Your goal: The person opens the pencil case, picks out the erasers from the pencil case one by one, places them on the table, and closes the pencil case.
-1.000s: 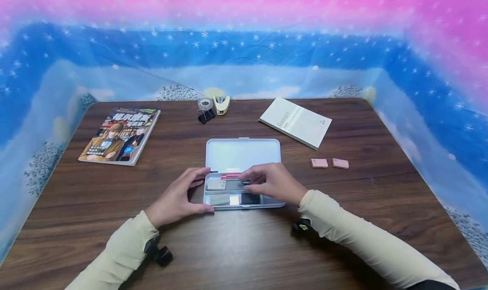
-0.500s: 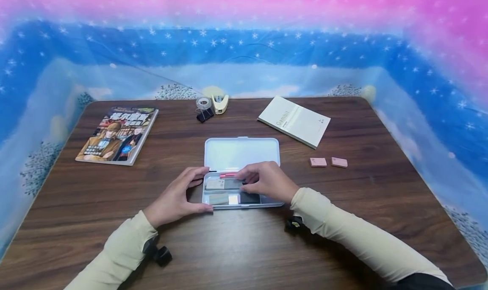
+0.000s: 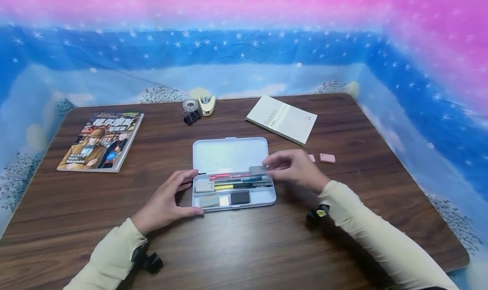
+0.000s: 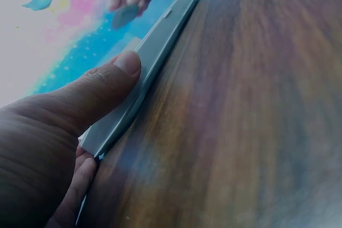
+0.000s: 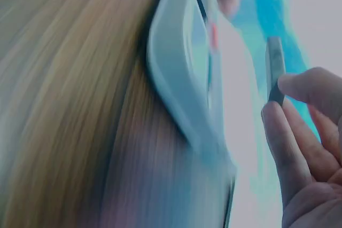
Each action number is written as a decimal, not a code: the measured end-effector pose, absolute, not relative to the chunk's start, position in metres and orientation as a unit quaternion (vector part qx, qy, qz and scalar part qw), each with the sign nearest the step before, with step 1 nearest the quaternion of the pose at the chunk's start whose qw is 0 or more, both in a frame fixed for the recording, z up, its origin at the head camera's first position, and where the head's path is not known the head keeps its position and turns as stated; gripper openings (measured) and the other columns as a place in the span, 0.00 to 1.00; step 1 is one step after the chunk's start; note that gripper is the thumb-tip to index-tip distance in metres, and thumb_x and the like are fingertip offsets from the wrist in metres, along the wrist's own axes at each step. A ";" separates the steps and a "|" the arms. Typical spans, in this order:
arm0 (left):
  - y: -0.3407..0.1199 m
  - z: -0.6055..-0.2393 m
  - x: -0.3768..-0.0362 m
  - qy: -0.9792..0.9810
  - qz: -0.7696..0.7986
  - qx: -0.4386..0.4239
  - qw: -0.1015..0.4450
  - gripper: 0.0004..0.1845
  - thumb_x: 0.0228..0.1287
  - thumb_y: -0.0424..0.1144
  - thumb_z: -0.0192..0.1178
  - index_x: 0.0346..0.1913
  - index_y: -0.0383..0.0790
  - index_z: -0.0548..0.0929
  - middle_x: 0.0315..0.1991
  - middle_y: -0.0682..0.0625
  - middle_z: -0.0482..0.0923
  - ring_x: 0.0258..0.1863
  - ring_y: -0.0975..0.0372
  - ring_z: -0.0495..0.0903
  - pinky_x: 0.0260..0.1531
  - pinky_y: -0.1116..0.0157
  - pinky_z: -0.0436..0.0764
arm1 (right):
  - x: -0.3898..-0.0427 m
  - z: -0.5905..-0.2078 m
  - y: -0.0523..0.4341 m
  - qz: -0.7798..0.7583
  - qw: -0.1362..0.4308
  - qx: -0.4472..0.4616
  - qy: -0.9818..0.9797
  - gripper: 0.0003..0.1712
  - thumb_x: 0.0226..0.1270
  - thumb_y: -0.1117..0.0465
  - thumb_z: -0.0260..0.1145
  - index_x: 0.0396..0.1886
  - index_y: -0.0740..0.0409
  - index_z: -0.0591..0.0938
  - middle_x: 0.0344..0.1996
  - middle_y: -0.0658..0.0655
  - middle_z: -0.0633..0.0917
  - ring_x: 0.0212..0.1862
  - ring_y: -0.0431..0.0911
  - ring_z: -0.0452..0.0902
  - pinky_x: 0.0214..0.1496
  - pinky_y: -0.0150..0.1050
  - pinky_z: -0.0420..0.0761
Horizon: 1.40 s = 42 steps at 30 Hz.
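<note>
Head view: the pencil case point(image 3: 263, 198) sits mid-frame, lid point(image 3: 228, 155) folded back. Left hand point(image 3: 167, 203) has its left end clamped between thumb and fingers. Right hand point(image 3: 295, 170) is pinching a grey block point(image 3: 258, 170) (eraser, probably) up around the case's right hinge corner, with pens point(image 3: 234, 187) lying below. Seems like the shifting-the-block step, though in or out is anyone's guess. Next move probably calls for a steady pinch and enough height to miss the rim. Room-wise, wood shows on the table point(image 3: 228, 247) right of the case and along the lower middle. The tighter bit is centre-right: pink blocks point(image 3: 327, 158), one partly behind the right hand, notebook point(image 3: 282, 119) above.

Left wrist view: thumb's pressed on the case's near side, left of centre; grey block's apart from it, upper left.

Right wrist view: block's edge-on between thumb and finger, right side. Case rim's blurry, but there's a visible gap.
</note>
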<state>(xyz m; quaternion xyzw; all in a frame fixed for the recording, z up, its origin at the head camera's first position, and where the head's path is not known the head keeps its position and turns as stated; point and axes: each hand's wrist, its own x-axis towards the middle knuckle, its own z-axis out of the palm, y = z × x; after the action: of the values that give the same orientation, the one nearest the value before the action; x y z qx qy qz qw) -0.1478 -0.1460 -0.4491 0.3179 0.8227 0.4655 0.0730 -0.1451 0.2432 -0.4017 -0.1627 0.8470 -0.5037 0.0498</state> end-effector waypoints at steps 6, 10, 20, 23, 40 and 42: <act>-0.147 -0.449 -0.148 0.827 0.460 0.314 0.077 0.54 0.49 0.39 0.86 0.78 0.36 0.65 0.72 0.40 0.67 0.70 0.47 0.73 0.71 0.66 0.75 | -0.129 -0.409 0.323 -0.502 0.033 -0.087 0.860 0.15 0.63 0.67 0.79 0.49 0.62 0.91 0.46 0.60 0.91 0.43 0.43 0.88 0.43 0.31 0.90; -0.147 -0.450 -0.149 0.824 0.463 0.319 0.073 0.54 0.50 0.39 0.86 0.77 0.35 0.66 0.72 0.40 0.67 0.70 0.47 0.73 0.70 0.74 0.72 | -0.123 -0.417 0.361 -0.471 0.038 -0.048 0.880 0.12 0.64 0.66 0.80 0.47 0.62 0.91 0.43 0.59 0.91 0.42 0.40 0.87 0.41 0.28 0.88; -0.146 -0.450 -0.149 0.826 0.462 0.314 0.079 0.53 0.51 0.39 0.85 0.77 0.35 0.65 0.73 0.39 0.66 0.70 0.47 0.72 0.71 0.68 0.74 | -0.127 -0.430 0.378 -0.422 0.038 -0.071 0.903 0.10 0.65 0.67 0.78 0.45 0.61 0.91 0.39 0.58 0.91 0.39 0.37 0.86 0.40 0.26 0.88; -0.145 -0.448 -0.147 0.826 0.463 0.311 0.081 0.53 0.51 0.39 0.85 0.77 0.35 0.65 0.72 0.39 0.66 0.70 0.46 0.72 0.71 0.66 0.75 | -0.127 -0.428 0.377 -0.428 0.043 -0.070 0.900 0.11 0.64 0.69 0.78 0.46 0.63 0.90 0.40 0.60 0.91 0.39 0.37 0.87 0.40 0.27 0.89; -0.150 -0.452 -0.150 0.816 0.476 0.317 0.082 0.52 0.53 0.37 0.84 0.77 0.34 0.65 0.71 0.38 0.67 0.71 0.46 0.71 0.70 0.59 0.76 | -0.126 -0.408 0.329 -0.493 0.030 -0.088 0.865 0.15 0.66 0.68 0.77 0.53 0.62 0.89 0.51 0.62 0.90 0.47 0.45 0.89 0.47 0.33 0.91; -0.150 -0.453 -0.151 0.814 0.478 0.319 0.081 0.51 0.53 0.37 0.84 0.77 0.34 0.66 0.71 0.38 0.67 0.71 0.46 0.71 0.71 0.59 0.76 | -0.125 -0.403 0.304 -0.491 0.036 -0.110 0.863 0.15 0.66 0.67 0.77 0.52 0.60 0.90 0.50 0.60 0.90 0.47 0.45 0.89 0.47 0.33 0.91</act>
<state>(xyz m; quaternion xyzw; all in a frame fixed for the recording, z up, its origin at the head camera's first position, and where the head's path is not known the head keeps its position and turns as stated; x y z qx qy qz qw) -0.1510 -0.1495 -0.4530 0.3190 0.8141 0.4784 0.0814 -0.1253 0.3043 -0.4029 -0.1099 0.8633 -0.4913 0.0361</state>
